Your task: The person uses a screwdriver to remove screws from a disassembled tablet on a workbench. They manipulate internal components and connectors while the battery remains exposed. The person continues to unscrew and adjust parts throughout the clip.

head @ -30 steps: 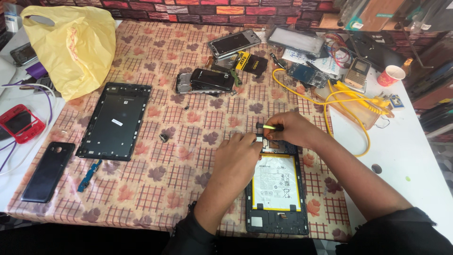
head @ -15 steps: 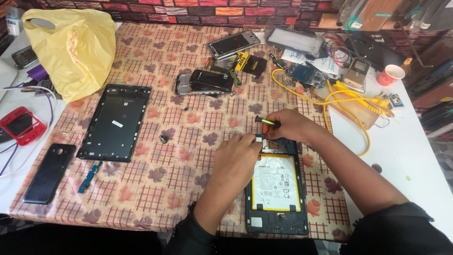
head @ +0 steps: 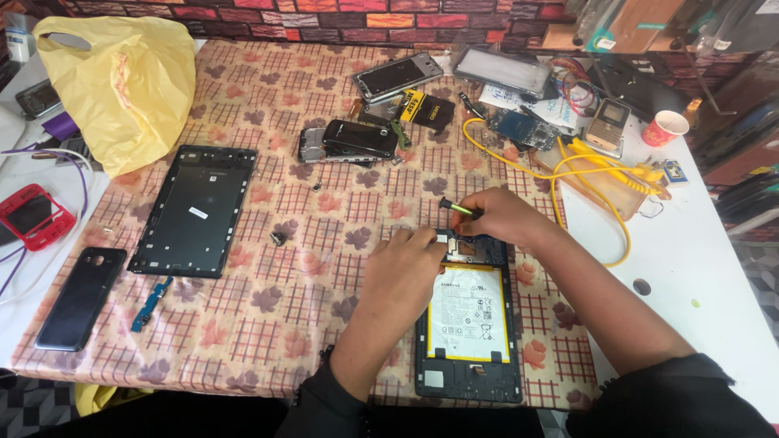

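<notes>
Right hand (head: 497, 217) is clamped on a green-handled screwdriver (head: 456, 208). Left hand (head: 406, 264), fingers together, presses the opened tablet (head: 471, 324) just beside it.

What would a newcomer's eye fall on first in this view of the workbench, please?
Probably the opened tablet near the front edge, its white, yellow-edged battery exposed, with the left hand and right hand working at its top end; the right holds a small yellow-green tool. Next come the yellow plastic bag at the back left and the black back cover below it.
</notes>
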